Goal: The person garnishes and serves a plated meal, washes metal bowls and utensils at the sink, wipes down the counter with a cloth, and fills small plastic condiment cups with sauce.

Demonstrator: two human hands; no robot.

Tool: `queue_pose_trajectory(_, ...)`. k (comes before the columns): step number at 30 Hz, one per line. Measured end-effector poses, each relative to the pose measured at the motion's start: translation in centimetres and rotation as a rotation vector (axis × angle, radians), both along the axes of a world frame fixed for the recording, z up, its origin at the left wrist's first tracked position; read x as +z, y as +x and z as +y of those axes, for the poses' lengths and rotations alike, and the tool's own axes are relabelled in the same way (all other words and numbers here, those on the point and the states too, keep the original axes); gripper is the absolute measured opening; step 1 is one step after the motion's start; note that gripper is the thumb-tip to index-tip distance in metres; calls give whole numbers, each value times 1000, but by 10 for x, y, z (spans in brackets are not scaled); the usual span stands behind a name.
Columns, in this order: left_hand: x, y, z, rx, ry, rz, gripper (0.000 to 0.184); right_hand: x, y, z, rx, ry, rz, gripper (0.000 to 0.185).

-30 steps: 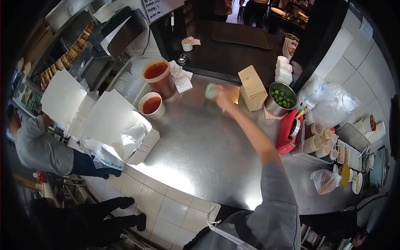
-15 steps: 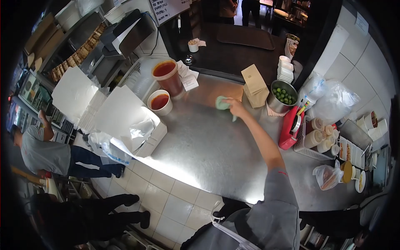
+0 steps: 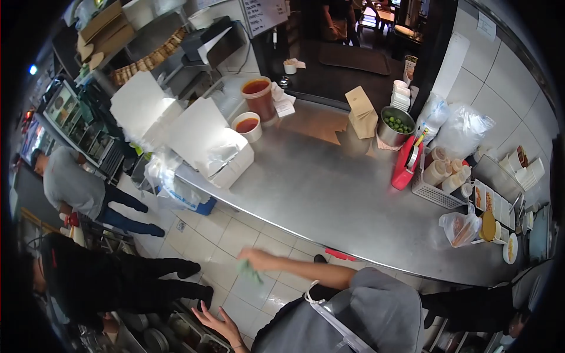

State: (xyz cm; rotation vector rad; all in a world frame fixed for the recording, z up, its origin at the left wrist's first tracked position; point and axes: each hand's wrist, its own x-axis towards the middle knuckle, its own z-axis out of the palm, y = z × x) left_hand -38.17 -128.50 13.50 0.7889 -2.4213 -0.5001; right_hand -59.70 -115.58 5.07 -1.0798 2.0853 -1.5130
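Observation:
My right hand (image 3: 258, 259) is closed around a light green cloth (image 3: 251, 273), which hangs below the fingers. It is over the tiled floor, off the front edge of the steel counter (image 3: 306, 182). Lower down, my left hand (image 3: 216, 325) is held out with its fingers spread and nothing in it. On the counter's far side are a tub of red sauce (image 3: 259, 101), a smaller white bowl of red liquid (image 3: 246, 126), brown paper bags (image 3: 362, 115) and a metal pot of green limes (image 3: 396, 125).
An opened white takeaway box (image 3: 232, 162) sits at the counter's left end. To the right are a red tape dispenser (image 3: 406, 162) and a basket of sauce bottles (image 3: 438, 191). Two people, in grey (image 3: 79, 179) and black (image 3: 76, 276), stand at left; another person's dark sleeve (image 3: 471, 309) is at right.
My right hand has left the counter's far side near the paper bags and come back past the front edge with the cloth. My left hand has entered the view.

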Motion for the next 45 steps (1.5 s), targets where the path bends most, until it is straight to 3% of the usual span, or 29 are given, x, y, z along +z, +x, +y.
queue_pose_trajectory(3, 11, 40, 8, -9, -109, -44, 51, 48, -82, 60, -400, -38, -31, 32)
queue_pose_trajectory(5, 9, 69, 17, 3, -145, -98, 53, 59, -142, 103, -699, 123, 204, 25)
queue_pose_trajectory(6, 3, 82, 18, 13, -146, -95, 53, 69, -158, 119, -786, 311, 268, 26)
queue_pose_trajectory(8, -14, 106, 21, 101, -18, -40, 56, 33, -198, 147, -705, 531, 380, 35)
queue_pose_trajectory(9, -19, 115, 21, 96, 16, -46, 57, 5, -195, 148, -694, 533, 385, 35)
queue_pose_trajectory(11, -24, 123, 29, 89, 49, -56, 57, -48, -158, 141, -991, 446, 763, 47)
queue_pose_trajectory(14, -72, 133, 15, 92, 101, -114, 58, -61, -46, 107, -849, 461, 613, 49)
queue_pose_trajectory(15, -102, 134, 6, 80, 553, -11, 58, -60, -9, 91, -720, 330, 520, 50)
queue_pose_trajectory(16, -117, 134, 3, 63, 1005, 98, 59, -12, 39, 78, -526, 319, 27, 45)
queue_pose_trajectory(17, -109, 125, 12, 128, 1328, 181, 61, -80, 57, 50, -339, -108, 53, 40)
queue_pose_trajectory(18, -96, 111, 24, 198, 1651, 264, 65, -31, 95, 38, -251, 292, -495, 36)
queue_pose_trajectory(20, -114, 83, 26, 251, 1969, 270, 67, -91, 156, 1, -70, -4, -158, 32)
queue_pose_trajectory(22, -264, 66, -18, -293, 2174, 361, 67, -107, 168, -11, -191, -20, -142, 32)
queue_pose_trajectory(23, -286, 49, -14, -295, 2178, 363, 67, -119, 171, -18, -310, -47, -144, 32)
queue_pose_trajectory(25, -301, 17, -6, -957, 2418, 459, 61, -141, 168, -38, -552, -119, -145, 34)
queue_pose_trajectory(27, -151, -6, 79, -364, 1795, 340, 65, -158, 162, -46, -798, -188, -142, 38)
queue_pose_trajectory(28, -109, -8, 99, -370, 1802, 330, 65, -108, 136, -8, -724, -136, -455, 39)
queue_pose_trajectory(29, -78, -9, 114, -486, 1861, 235, 67, -41, 110, 34, -661, -49, -754, 41)
queue_pose_trajectory(30, -51, -10, 123, -610, 1913, 129, 70, -6, 96, 58, -715, -320, -772, 46)
queue_pose_trajectory(31, -25, -10, 127, -629, 1919, 98, 70, 5, 72, 84, -681, -435, -795, 49)
queue_pose_trajectory(33, 10, -8, 129, -1280, 1854, -59, 68, -22, 14, 144, -754, -509, -772, 51)
queue_pose_trajectory(34, 12, -7, 125, -1291, 1865, -77, 68, 0, 6, 178, -806, -510, -700, 50)
queue_pose_trajectory(36, 9, -5, 107, -1309, 1456, -266, 60, 63, 7, 235, -935, -539, -533, 51)
queue_pose_trajectory(38, -14, 2, 81, -979, 1521, -359, 55, 88, -7, 288, -1035, -498, -371, 55)
queue_pose_trajectory(40, -40, 18, 54, -664, 1493, -330, 49, 71, -24, 327, -1067, -435, -309, 62)
queue_pose_trajectory(42, -75, 41, 22, -461, 1332, -300, 48, 36, -46, 351, -1809, 510, 242, 79)
queue_pose_trajectory(43, -87, 54, 10, -355, 1273, -318, 49, 42, -36, 351, -1617, 522, -42, 88)
queue_pose_trajectory(44, -95, 67, -1, -249, 1210, -335, 50, 29, -31, 344, -1629, 518, -43, 88)
queue_pose_trajectory(45, -106, 80, -12, -174, 1207, -357, 51, 7, -30, 331, -1569, 738, 24, 82)
